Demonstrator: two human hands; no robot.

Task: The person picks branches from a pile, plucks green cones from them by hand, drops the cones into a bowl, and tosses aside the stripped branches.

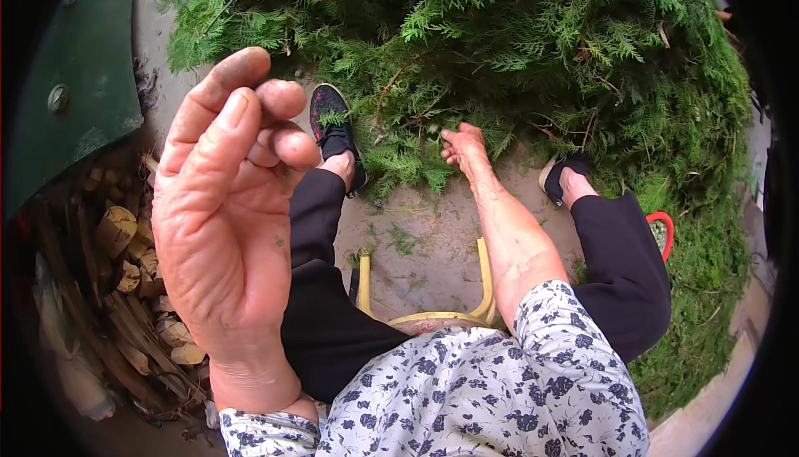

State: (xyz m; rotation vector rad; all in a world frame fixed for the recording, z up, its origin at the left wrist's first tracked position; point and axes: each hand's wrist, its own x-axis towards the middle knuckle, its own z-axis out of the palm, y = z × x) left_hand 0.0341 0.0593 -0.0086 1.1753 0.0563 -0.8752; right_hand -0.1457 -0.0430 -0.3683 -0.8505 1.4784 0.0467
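Note:
My left hand [231, 207] is raised close to the camera, palm showing and fingers loosely bent. Nothing is held in it; a few green specks stick to the skin. Lower down, my right hand [465, 147] reaches to the near edge of a large heap of cut conifer branches [462, 26], with flat, scale-leaved sprays like cypress or arborvitae. Its fingers are curled beside a twig, and a small, blurred pale-green bit [434, 127] is near the fingertips. Whether the fingers grip anything cannot be made out.
A yellow stool frame [437, 317] is below me, between my legs. By my right knee a red-rimmed container [670, 232] holds small pale-green pieces. Split firewood [118, 232] is stacked at left under a dark green panel [75, 82]. Green scraps [402, 240] litter the concrete floor.

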